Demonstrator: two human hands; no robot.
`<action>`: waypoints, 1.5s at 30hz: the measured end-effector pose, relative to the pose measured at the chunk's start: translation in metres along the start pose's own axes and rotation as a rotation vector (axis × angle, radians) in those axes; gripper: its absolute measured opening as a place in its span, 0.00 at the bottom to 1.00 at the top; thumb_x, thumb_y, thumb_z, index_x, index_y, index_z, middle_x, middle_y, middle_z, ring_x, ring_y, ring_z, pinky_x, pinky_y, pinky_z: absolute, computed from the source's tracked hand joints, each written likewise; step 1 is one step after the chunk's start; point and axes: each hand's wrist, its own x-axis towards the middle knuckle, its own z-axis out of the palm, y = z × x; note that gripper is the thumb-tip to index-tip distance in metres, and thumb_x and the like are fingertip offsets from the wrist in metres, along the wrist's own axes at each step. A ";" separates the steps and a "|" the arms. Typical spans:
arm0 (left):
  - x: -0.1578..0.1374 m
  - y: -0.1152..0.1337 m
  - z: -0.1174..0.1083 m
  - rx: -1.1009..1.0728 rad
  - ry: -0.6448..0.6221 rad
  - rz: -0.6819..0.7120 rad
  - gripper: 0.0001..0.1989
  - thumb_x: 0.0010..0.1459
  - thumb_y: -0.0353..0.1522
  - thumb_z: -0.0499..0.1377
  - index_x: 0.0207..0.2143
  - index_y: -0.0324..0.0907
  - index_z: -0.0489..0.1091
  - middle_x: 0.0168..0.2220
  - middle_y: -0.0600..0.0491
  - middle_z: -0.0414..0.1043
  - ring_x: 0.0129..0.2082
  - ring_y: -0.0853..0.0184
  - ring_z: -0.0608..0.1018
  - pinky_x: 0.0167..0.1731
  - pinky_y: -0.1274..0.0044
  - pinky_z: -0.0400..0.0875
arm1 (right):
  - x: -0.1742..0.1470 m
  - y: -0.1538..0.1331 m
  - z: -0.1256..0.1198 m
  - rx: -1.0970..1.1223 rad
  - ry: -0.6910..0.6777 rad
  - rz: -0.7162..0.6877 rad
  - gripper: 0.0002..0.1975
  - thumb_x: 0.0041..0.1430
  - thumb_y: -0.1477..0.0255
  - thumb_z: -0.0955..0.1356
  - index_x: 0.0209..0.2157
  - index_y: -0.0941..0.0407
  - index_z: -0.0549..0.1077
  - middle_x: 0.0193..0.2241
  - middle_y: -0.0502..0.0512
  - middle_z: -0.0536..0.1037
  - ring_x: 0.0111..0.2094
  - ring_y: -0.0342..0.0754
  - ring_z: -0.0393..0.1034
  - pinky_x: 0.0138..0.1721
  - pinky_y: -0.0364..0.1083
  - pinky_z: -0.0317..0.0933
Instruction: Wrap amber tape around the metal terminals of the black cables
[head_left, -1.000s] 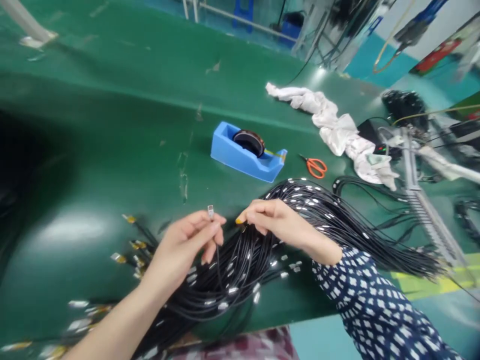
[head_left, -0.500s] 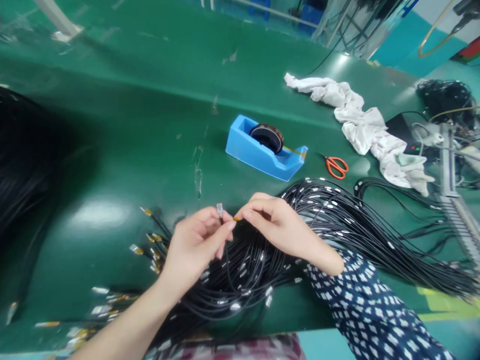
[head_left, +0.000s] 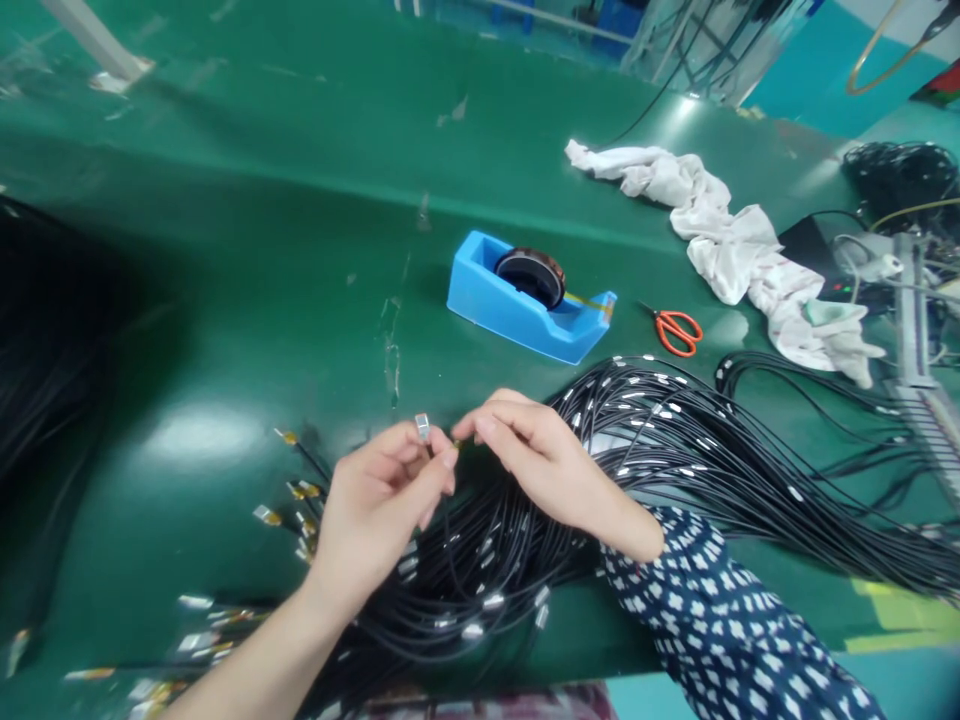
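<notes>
A slim black cable with a silver metal plug (head_left: 422, 427) stands in the left hand (head_left: 382, 500), just left of the right hand's fingertips.

On the green table (head_left: 300, 270), a thick bundle of thin black cables with white tags (head_left: 667, 430) sweeps beneath and right of both hands. The left hand, closed, pinches the slim cable just below its plug; the plug's long axis points away from the body, leaning slightly left, its cable trailing back toward the bundle. The right hand (head_left: 536, 455), nearly closed, reaches in from the right, its forefinger tip at a tiny amber scrap (head_left: 457, 445) beside the left thumb; whether finger and thumb clamp that scrap, I cannot tell. Left is the nearer hand to the plug.
</notes>
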 end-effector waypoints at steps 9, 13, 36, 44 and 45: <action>0.001 -0.005 -0.002 -0.088 0.035 -0.002 0.06 0.60 0.33 0.61 0.30 0.42 0.69 0.24 0.60 0.68 0.16 0.79 0.65 0.16 0.85 0.57 | -0.001 0.012 0.017 0.344 0.058 0.101 0.11 0.58 0.65 0.71 0.36 0.58 0.76 0.32 0.52 0.74 0.31 0.42 0.67 0.31 0.42 0.61; 0.002 -0.002 0.000 -0.137 -0.025 -0.010 0.05 0.62 0.34 0.59 0.34 0.42 0.69 0.25 0.59 0.69 0.17 0.78 0.66 0.17 0.84 0.60 | 0.000 0.012 0.016 0.331 0.144 0.085 0.06 0.56 0.69 0.71 0.29 0.58 0.76 0.26 0.49 0.74 0.26 0.40 0.64 0.27 0.42 0.57; -0.002 -0.001 0.002 -0.097 -0.114 -0.012 0.17 0.62 0.29 0.58 0.53 0.47 0.72 0.24 0.58 0.73 0.15 0.76 0.71 0.17 0.82 0.68 | 0.002 0.007 -0.003 0.141 0.021 -0.020 0.05 0.60 0.71 0.69 0.30 0.58 0.76 0.26 0.49 0.73 0.28 0.40 0.65 0.30 0.41 0.60; -0.003 -0.002 0.000 -0.091 -0.133 -0.002 0.17 0.62 0.29 0.58 0.53 0.49 0.72 0.25 0.58 0.72 0.15 0.76 0.71 0.17 0.83 0.67 | 0.001 0.005 -0.004 0.050 0.030 -0.052 0.06 0.60 0.72 0.69 0.30 0.58 0.75 0.27 0.49 0.74 0.29 0.40 0.67 0.32 0.41 0.61; -0.002 -0.002 0.000 -0.089 -0.135 -0.004 0.17 0.62 0.29 0.58 0.53 0.50 0.72 0.25 0.59 0.72 0.15 0.77 0.71 0.18 0.83 0.67 | 0.001 0.005 -0.004 0.038 0.033 -0.057 0.06 0.61 0.72 0.68 0.30 0.58 0.75 0.27 0.49 0.74 0.29 0.40 0.67 0.32 0.42 0.61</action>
